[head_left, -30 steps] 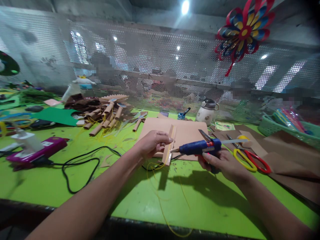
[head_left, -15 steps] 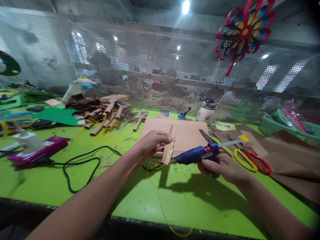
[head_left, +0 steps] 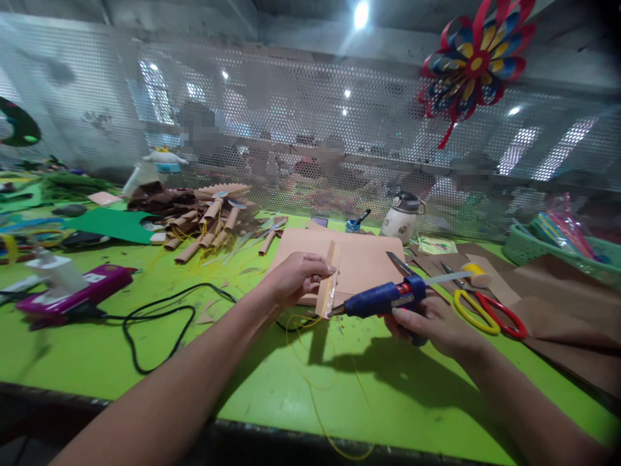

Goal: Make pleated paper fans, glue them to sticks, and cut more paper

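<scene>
My left hand (head_left: 301, 278) pinches a narrow folded strip of tan paper (head_left: 328, 291), held upright above the table. Clear shiny glue runs along the strip's lower right edge. Yellow string (head_left: 310, 382) trails from its lower end and loops down over the table. Wrapped round the handle of a blue hot glue gun (head_left: 383, 299) is my right hand (head_left: 422, 322). The gun's nozzle points left at the strip's bottom corner, touching it or very close. A translucent glue stick (head_left: 449, 277) sticks out of the gun's back. Behind the strip lies a stack of tan paper (head_left: 366, 255).
Red-and-yellow-handled scissors (head_left: 488, 314) and a yellow thread spool (head_left: 478, 275) lie at right, beside brown paper (head_left: 572, 304). A purple power strip (head_left: 77, 294) with a black cord (head_left: 160, 314) is at left. Rolled paper tubes (head_left: 206, 226) are piled behind. A bottle (head_left: 400, 220) stands at the back.
The glue gun's nozzle has shifted very slightly along the strip's lower edge. Otherwise both hands keep nearly the same place.
</scene>
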A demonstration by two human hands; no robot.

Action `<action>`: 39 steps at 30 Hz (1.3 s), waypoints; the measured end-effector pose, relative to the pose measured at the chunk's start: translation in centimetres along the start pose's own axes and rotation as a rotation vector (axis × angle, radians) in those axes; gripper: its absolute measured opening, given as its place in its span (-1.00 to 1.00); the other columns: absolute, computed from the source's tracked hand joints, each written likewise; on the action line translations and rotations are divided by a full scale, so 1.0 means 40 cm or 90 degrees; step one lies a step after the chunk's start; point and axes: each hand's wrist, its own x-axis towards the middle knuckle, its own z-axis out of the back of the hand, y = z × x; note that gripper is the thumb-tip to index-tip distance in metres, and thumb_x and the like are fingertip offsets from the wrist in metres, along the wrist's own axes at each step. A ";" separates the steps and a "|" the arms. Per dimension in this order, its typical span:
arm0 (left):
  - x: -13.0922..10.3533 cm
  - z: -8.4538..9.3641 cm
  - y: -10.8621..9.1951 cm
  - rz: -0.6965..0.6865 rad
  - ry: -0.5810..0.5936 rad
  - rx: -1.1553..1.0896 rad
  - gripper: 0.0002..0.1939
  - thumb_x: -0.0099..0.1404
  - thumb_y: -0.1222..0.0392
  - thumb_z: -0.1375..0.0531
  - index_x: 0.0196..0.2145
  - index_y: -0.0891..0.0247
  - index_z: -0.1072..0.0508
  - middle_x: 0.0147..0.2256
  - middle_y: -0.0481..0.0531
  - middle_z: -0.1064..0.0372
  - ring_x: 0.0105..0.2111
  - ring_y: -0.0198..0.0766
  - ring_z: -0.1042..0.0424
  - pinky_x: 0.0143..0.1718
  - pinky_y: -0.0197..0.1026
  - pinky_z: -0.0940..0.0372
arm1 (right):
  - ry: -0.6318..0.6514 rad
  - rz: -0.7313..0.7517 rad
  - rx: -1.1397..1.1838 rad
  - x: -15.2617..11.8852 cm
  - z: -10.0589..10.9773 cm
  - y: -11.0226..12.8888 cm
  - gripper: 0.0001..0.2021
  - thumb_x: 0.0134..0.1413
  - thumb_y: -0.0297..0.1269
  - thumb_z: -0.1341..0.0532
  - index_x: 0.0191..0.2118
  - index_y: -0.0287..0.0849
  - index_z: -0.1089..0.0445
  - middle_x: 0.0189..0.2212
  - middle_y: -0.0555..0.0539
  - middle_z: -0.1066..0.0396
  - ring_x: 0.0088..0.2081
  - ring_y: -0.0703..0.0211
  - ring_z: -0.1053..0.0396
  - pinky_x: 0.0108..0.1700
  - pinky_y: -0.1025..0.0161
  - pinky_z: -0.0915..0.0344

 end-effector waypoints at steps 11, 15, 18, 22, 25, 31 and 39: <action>0.002 0.004 0.002 0.010 0.000 0.002 -0.84 -0.12 0.31 -0.35 -0.59 0.38 -0.41 -0.56 0.01 -0.36 -0.53 -0.37 -0.35 -0.44 -0.30 -0.24 | 0.021 0.002 0.014 -0.001 -0.003 0.001 -0.56 0.18 0.06 -0.17 -0.47 -0.27 -0.39 -0.57 -0.05 -0.32 -0.53 0.30 -0.22 -0.49 0.33 -0.17; 0.001 0.004 -0.001 0.005 -0.005 0.001 -0.82 -0.12 0.30 -0.36 -0.56 0.39 -0.43 -0.53 0.02 -0.38 -0.51 -0.37 -0.37 -0.42 -0.30 -0.26 | 0.001 0.025 0.085 -0.005 0.010 -0.021 -0.56 0.16 0.06 -0.19 -0.44 -0.28 -0.41 -0.58 -0.08 -0.34 -0.56 0.29 -0.22 -0.53 0.32 -0.13; 0.001 0.004 -0.001 0.004 -0.007 0.005 -0.82 -0.13 0.30 -0.37 -0.57 0.39 -0.42 -0.54 0.02 -0.38 -0.52 -0.39 -0.36 -0.44 -0.32 -0.25 | -0.016 0.035 0.139 -0.003 0.013 -0.022 -0.58 0.12 0.08 -0.21 -0.41 -0.27 -0.41 -0.59 -0.07 -0.35 -0.58 0.29 -0.20 -0.55 0.32 -0.10; 0.000 0.002 0.003 0.006 0.002 0.004 -0.82 -0.11 0.29 -0.36 -0.57 0.38 -0.42 -0.54 0.02 -0.38 -0.53 -0.37 -0.35 -0.44 -0.29 -0.27 | -0.038 0.016 0.080 0.006 0.002 -0.003 -0.58 0.13 0.07 -0.21 -0.45 -0.26 -0.41 -0.57 -0.08 -0.36 -0.55 0.28 -0.23 -0.53 0.32 -0.14; 0.001 -0.001 0.004 0.003 0.006 0.009 -0.83 -0.10 0.29 -0.36 -0.57 0.38 -0.43 -0.55 0.00 -0.36 -0.55 -0.40 -0.33 -0.45 -0.30 -0.26 | -0.040 0.006 0.033 0.009 -0.006 0.006 -0.57 0.14 0.06 -0.21 -0.45 -0.27 -0.41 -0.55 -0.09 -0.36 -0.53 0.28 -0.24 -0.51 0.33 -0.17; 0.000 0.000 0.003 0.000 0.001 0.017 -0.85 -0.10 0.29 -0.34 -0.58 0.37 -0.43 -0.58 -0.04 -0.33 -0.59 -0.45 -0.28 -0.52 -0.36 -0.19 | 0.048 -0.019 0.025 0.000 -0.005 -0.003 -0.56 0.16 0.06 -0.19 -0.46 -0.28 -0.41 -0.56 -0.05 -0.33 -0.53 0.31 -0.23 -0.48 0.34 -0.17; -0.001 0.002 0.002 0.001 0.001 0.030 -0.82 -0.11 0.28 -0.36 -0.56 0.37 -0.44 -0.54 -0.01 -0.36 -0.55 -0.43 -0.31 -0.50 -0.37 -0.21 | -0.010 0.023 0.159 -0.001 0.003 -0.005 -0.60 0.09 0.06 -0.24 -0.37 -0.27 -0.43 -0.57 -0.09 -0.38 -0.57 0.28 -0.25 -0.54 0.33 -0.18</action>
